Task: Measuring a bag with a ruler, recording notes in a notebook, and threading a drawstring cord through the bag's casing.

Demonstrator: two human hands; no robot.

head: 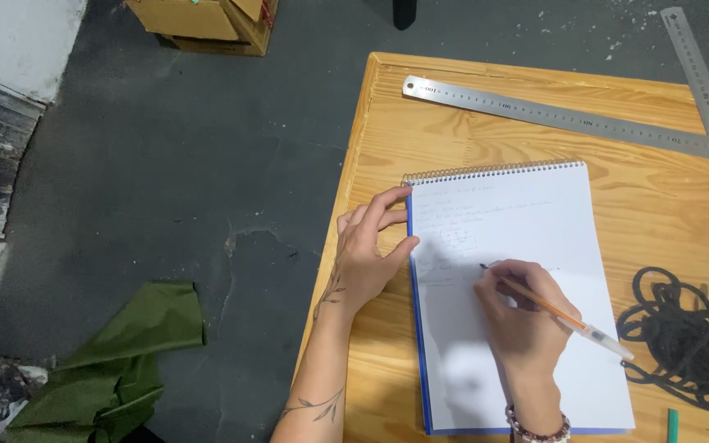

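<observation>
Right hand [527, 324] gripping orange pen [555, 313] (tip aimed upper left), left hand [367, 254] spread loosely, steadying spiral notepad [519, 328], wooden table [658, 205]

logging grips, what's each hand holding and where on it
Right hand grips an orange pen on its lower barrel. Left hand holds nothing, resting against the spiral notepad edge.

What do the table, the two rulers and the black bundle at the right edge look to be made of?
Table: light wood, likely pine, with visible grain and knots, smooth, faintly glossy. The long ruler and the angled ruler: seemingly steel, thin flat grey strips with a dull sheen and fine gradations. Black bundle: probably matte cord or rope, loosely coiled; fibre cannot be told.
</observation>
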